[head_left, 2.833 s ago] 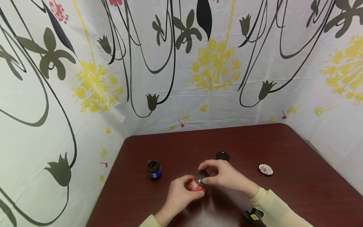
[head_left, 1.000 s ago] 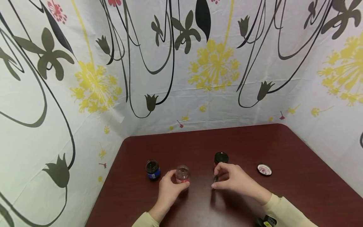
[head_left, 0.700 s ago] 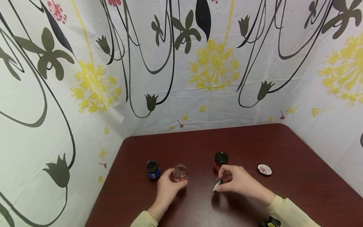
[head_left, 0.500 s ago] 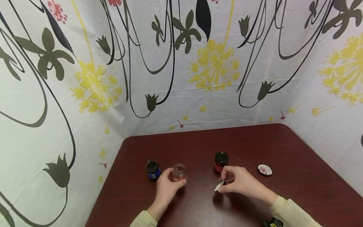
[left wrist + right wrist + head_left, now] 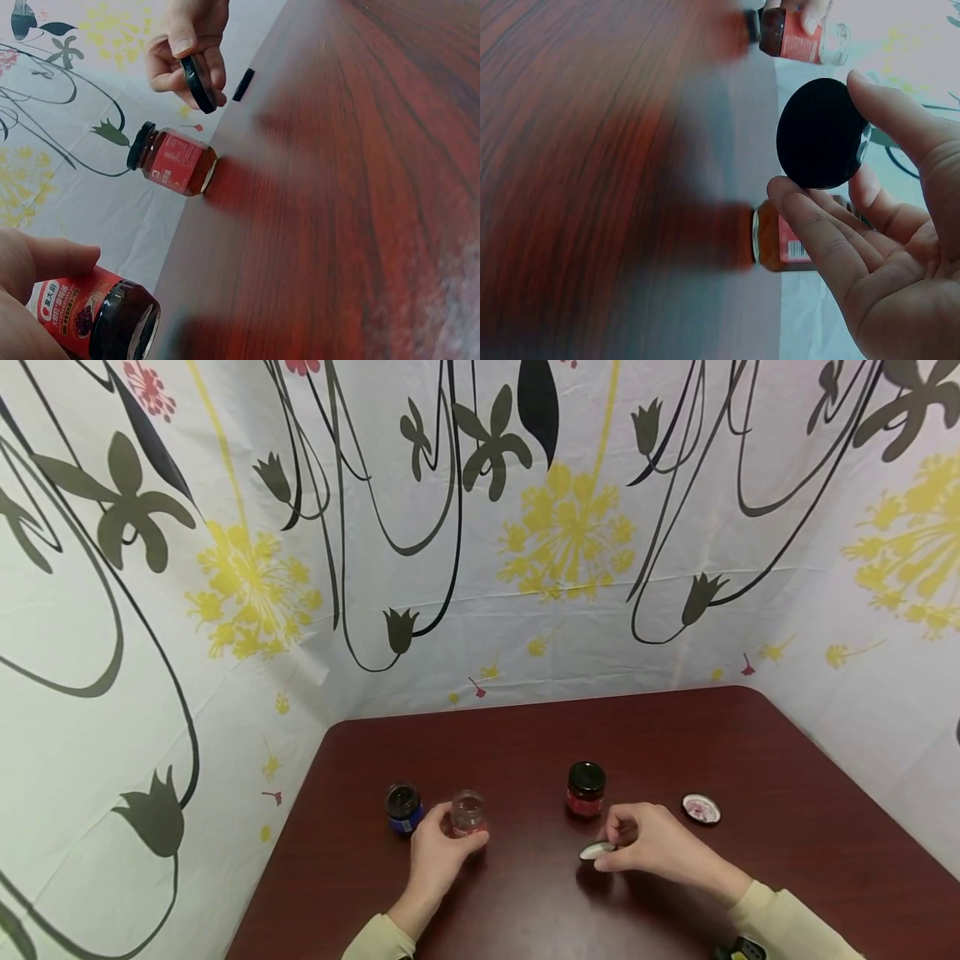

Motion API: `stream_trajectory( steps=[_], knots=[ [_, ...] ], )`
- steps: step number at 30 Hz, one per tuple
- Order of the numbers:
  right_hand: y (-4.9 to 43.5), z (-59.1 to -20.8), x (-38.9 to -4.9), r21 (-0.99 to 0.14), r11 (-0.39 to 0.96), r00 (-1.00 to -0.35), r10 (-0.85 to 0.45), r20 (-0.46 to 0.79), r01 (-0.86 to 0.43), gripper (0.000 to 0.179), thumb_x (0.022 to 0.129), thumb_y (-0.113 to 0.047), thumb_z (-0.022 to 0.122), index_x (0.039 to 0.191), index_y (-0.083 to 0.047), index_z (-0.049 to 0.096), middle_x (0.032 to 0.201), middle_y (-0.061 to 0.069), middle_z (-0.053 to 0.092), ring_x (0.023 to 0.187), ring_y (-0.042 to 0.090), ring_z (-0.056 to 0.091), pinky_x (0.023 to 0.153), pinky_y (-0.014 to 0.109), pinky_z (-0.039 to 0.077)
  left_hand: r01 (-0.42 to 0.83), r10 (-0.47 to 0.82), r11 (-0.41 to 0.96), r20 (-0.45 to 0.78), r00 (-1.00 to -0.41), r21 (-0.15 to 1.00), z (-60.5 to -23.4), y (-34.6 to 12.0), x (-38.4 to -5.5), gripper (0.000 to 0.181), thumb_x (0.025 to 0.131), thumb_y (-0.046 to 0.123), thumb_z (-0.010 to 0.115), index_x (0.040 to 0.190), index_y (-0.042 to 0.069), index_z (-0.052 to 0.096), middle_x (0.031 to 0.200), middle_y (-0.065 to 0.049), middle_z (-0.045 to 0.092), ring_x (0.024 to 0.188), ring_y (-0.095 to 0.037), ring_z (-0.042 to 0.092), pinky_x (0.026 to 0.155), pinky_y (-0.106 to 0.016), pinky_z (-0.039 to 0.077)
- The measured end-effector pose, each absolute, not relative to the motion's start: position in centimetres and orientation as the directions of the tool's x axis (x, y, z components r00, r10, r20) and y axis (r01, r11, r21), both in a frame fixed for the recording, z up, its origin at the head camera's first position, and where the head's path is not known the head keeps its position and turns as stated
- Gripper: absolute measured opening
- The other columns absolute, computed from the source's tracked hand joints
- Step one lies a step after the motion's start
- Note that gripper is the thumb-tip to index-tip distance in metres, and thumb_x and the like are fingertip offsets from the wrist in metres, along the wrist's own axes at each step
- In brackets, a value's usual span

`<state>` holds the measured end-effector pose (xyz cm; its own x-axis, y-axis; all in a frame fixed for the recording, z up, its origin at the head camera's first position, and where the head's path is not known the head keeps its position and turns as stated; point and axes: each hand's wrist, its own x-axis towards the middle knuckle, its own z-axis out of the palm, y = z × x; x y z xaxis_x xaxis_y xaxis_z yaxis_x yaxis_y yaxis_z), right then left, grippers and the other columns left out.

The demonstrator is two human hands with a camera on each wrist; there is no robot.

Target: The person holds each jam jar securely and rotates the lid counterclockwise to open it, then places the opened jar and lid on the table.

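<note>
My left hand grips a glass jar with a red label and an uncovered mouth; the left wrist view shows dark contents in this red-labelled jar. Whether its base touches the table I cannot tell. On the right, thumb and fingers of my right hand pinch a round jar lid above the table, its whitish inside tilted upward. The black top of that lid fills the middle of the right wrist view. Just beyond this hand stands a second red-labelled jar, capped in black.
Close to the left of the held jar is a blue-labelled jar with its mouth uncovered. Another lid lies inside-up at the right. Everything is on a dark red-brown table, with a flower-patterned cloth hanging behind.
My hands were together at the jar, with the lid at its mouth. Since then they have parted: the jar went left, the lid went right. The lid's whitish inside has turned upward.
</note>
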<state>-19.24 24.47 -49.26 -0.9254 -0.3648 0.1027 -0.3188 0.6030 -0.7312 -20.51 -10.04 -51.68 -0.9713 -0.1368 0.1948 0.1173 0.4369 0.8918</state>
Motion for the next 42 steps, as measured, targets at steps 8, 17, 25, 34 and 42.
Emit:
stream_trajectory(
  steps=[8, 17, 25, 34, 42],
  knots=[
    [25.8, -49.5, -19.5, -0.706, 0.642, -0.937, -0.339, 0.087, -0.298, 0.035, 0.073, -0.046, 0.088, 0.072, -0.024, 0.060, 0.088, -0.015, 0.072, 0.076, 0.005, 0.067, 0.062, 0.024, 0.047, 0.121, -0.143, 0.439, 0.202, -0.969, 0.890, -52.2, -10.3, -21.0, 0.054, 0.063, 0.023, 0.095, 0.110, 0.015, 0.071, 0.091, 0.006, 0.072, 0.086, -0.012, 0.065, 0.080, -0.037, 0.050],
    [27.2, -49.7, -20.2, -0.760, 0.612, -0.968, -0.236, 0.088, -0.219, 0.039, 0.074, -0.041, 0.089, 0.076, -0.015, 0.060, 0.097, -0.004, 0.072, 0.084, 0.012, 0.068, 0.065, 0.027, 0.049, 0.116, -0.143, 0.437, 0.196, -0.970, 0.892, -52.4, -10.5, -21.2, 0.054, 0.064, 0.022, 0.094, 0.112, 0.012, 0.070, 0.094, 0.003, 0.073, 0.090, -0.015, 0.066, 0.083, -0.040, 0.051],
    [28.8, -49.9, -20.9, -0.703, 0.694, -0.988, -0.109, 0.107, -0.152, 0.040, 0.073, -0.049, 0.088, 0.076, -0.020, 0.061, 0.102, -0.006, 0.072, 0.089, 0.010, 0.067, 0.067, 0.029, 0.048, 0.108, -0.138, 0.422, 0.182, -0.974, 0.900, -52.3, -10.8, -21.6, 0.053, 0.067, 0.022, 0.093, 0.113, 0.012, 0.070, 0.097, 0.002, 0.073, 0.094, -0.017, 0.066, 0.084, -0.042, 0.050],
    [30.3, -50.3, -21.5, -0.685, 0.714, -0.988, -0.071, 0.136, -0.145, 0.033, 0.075, -0.042, 0.089, 0.082, -0.022, 0.064, 0.098, -0.006, 0.071, 0.091, 0.010, 0.068, 0.070, 0.030, 0.047, 0.111, -0.142, 0.424, 0.187, -0.972, 0.899, -52.6, -11.0, -22.1, 0.055, 0.067, 0.022, 0.093, 0.116, 0.011, 0.070, 0.099, 0.002, 0.073, 0.094, -0.016, 0.065, 0.085, -0.042, 0.050],
    [31.4, -49.6, -21.7, -0.690, 0.712, -0.990, -0.063, 0.124, -0.132, 0.036, 0.076, -0.042, 0.088, 0.100, -0.022, 0.069, 0.095, -0.006, 0.072, 0.092, 0.012, 0.069, 0.070, 0.030, 0.048, 0.124, -0.130, 0.385, 0.187, -0.974, 0.915, -52.7, -11.3, -22.4, 0.055, 0.070, 0.020, 0.092, 0.119, 0.012, 0.069, 0.103, 0.000, 0.073, 0.095, -0.017, 0.067, 0.083, -0.041, 0.052]
  ],
)
